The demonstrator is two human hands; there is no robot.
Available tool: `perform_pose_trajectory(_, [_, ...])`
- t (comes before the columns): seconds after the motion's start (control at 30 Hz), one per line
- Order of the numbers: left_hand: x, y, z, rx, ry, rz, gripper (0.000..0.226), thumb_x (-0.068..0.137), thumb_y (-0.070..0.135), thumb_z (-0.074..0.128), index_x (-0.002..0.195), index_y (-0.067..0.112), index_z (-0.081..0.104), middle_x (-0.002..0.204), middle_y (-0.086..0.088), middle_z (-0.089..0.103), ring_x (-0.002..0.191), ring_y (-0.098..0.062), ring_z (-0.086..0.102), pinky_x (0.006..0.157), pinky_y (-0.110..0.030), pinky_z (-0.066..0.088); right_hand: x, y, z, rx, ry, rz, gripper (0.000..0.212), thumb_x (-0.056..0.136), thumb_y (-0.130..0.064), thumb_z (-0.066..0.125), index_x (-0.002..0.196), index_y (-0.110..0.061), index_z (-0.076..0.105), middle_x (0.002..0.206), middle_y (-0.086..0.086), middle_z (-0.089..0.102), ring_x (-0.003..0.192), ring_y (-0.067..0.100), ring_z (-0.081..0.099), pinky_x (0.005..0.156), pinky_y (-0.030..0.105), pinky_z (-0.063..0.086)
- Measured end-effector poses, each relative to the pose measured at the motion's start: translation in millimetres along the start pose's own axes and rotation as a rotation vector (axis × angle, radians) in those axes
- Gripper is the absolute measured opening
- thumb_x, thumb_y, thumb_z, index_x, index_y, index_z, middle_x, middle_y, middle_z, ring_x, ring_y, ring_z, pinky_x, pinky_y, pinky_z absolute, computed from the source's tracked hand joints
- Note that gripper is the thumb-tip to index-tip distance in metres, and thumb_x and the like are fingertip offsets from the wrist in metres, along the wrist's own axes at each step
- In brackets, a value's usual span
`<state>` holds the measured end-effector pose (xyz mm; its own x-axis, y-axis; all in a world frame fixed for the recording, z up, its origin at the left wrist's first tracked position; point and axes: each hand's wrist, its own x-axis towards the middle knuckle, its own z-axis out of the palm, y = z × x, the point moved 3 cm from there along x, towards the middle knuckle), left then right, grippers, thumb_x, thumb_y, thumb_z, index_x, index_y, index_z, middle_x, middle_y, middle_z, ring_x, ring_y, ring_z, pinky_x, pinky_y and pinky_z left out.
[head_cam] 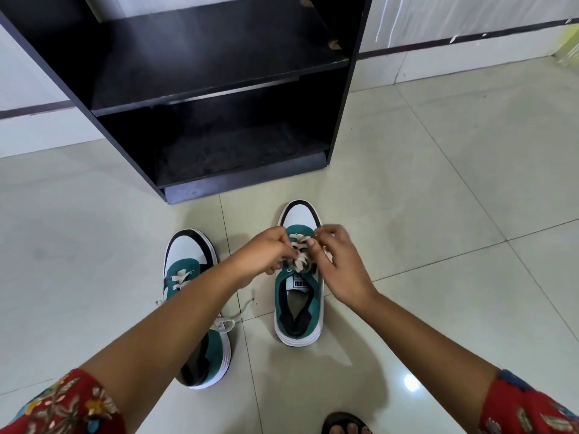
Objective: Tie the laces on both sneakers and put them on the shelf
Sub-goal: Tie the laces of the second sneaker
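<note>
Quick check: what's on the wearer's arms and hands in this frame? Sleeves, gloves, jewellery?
Both hands, left and right, are bare: no gloves, and no rings, watch or bracelets show. Forearms are uncovered. The left sleeve and right sleeve are short, ending near the elbows, in red fabric with a floral print in cream, blue and green. No markers or cables on either arm.

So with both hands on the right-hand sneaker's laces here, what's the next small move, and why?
Probably pull the lace ends tight to finish the knot. The left hand and right hand both pinch the laces over the tongue of the right-hand sneaker, and no finished bow shows. The other sneaker has loose laces trailing on the floor, and the shelf holds no shoes.
</note>
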<state>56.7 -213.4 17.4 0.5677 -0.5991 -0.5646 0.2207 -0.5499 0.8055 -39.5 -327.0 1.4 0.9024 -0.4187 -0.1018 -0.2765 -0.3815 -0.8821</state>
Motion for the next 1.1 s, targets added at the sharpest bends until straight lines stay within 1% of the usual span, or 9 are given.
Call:
perform_pose_trajectory(0.1, [-5,-6,2,-0.203,0.004,-0.087,0.026,0.084,0.002,0.058,0.067,0.015,0.042,0.059,-0.005,0.051,0.040,-0.009,0.040,0.040,-0.019,0.028,-18,-7,-15,-0.157,0.140,-0.121,0.027,0.084,-0.044,0.059,0.083,-0.018,0.065,0.105,-0.007,0.050,0.099,-0.001,0.050,0.083,0.008,0.037])
perform_pose_trajectory(0.2, [-6,-15,4,-0.324,0.053,-0.142,0.024,0.082,0.004,0.062,0.066,0.014,0.046,0.060,-0.007,0.052,0.036,-0.008,0.042,0.036,-0.016,0.032,-29,-13,-9,-0.222,0.099,-0.124,0.030,0.071,-0.050,0.066,0.086,-0.024,0.063,0.093,-0.009,0.060,0.085,0.007,0.057,0.071,0.019,0.046])
perform_pose_trajectory(0.33, [-10,-17,5,-0.359,0.079,-0.175,0.022,0.081,0.005,0.063,0.068,0.013,0.048,0.057,-0.006,0.052,0.036,-0.008,0.044,0.036,-0.016,0.036,-27,-19,-5,-0.410,0.127,-0.288,0.018,0.079,-0.035,0.066,0.091,-0.022,0.066,0.083,-0.006,0.069,0.068,0.012,0.062,0.059,0.030,0.053])
perform_pose_trajectory(0.43, [-12,-16,4,-0.393,0.093,-0.158,0.017,0.083,0.006,0.063,0.072,0.012,0.050,0.052,-0.003,0.057,0.037,-0.009,0.050,0.038,-0.018,0.043,-21,-14,-8,-0.145,0.037,-0.171,0.013,0.082,-0.030,0.063,0.083,-0.017,0.063,0.079,-0.004,0.066,0.067,0.010,0.058,0.061,0.023,0.047])
perform_pose_trajectory(0.6, [-13,-18,4,-0.341,0.170,-0.126,0.010,0.087,0.014,0.059,0.078,0.014,0.055,0.074,-0.001,0.061,0.066,-0.013,0.056,0.061,-0.026,0.042,-22,2,4,0.371,-0.099,0.114,0.008,0.087,-0.019,0.053,0.079,-0.020,0.054,0.098,0.003,0.050,0.081,0.010,0.051,0.073,0.019,0.044])
perform_pose_trajectory(0.77, [-10,-39,-15,-0.604,0.263,-0.303,0.019,0.089,0.021,0.057,0.071,0.018,0.055,0.061,0.005,0.054,0.045,-0.004,0.046,0.044,-0.017,0.037,-27,21,-1,0.608,-0.049,0.285,0.015,0.091,-0.008,0.039,0.085,-0.008,0.052,0.088,0.002,0.056,0.070,0.013,0.052,0.059,0.019,0.043])
perform_pose_trajectory(0.93, [-12,-50,-4,-0.828,0.129,-0.391,0.031,0.094,0.025,0.047,0.065,0.014,0.049,0.036,0.006,0.048,0.030,-0.004,0.038,0.036,-0.013,0.035,-31,20,5,1.046,-0.034,0.473,0.032,0.090,-0.013,0.031,0.067,-0.012,0.055,0.076,0.007,0.063,0.057,0.018,0.052,0.052,0.026,0.036])
perform_pose_trajectory(1.03, [-10,-49,-1,-0.866,0.114,-0.365,0.037,0.096,0.029,0.039,0.063,0.013,0.045,0.037,0.004,0.044,0.032,-0.006,0.038,0.037,-0.014,0.037,-23,15,7,1.169,-0.019,0.513,0.027,0.091,-0.017,0.031,0.068,-0.015,0.045,0.069,0.005,0.067,0.046,0.016,0.051,0.042,0.021,0.034])
perform_pose_trajectory(1.1, [-9,-47,0,-0.968,0.110,-0.324,0.036,0.097,0.028,0.036,0.071,0.009,0.052,0.047,0.001,0.051,0.035,-0.007,0.040,0.037,-0.015,0.038,-18,16,9,1.157,0.016,0.529,0.026,0.093,-0.017,0.031,0.070,-0.017,0.041,0.054,-0.002,0.054,0.041,0.013,0.044,0.040,0.019,0.032])
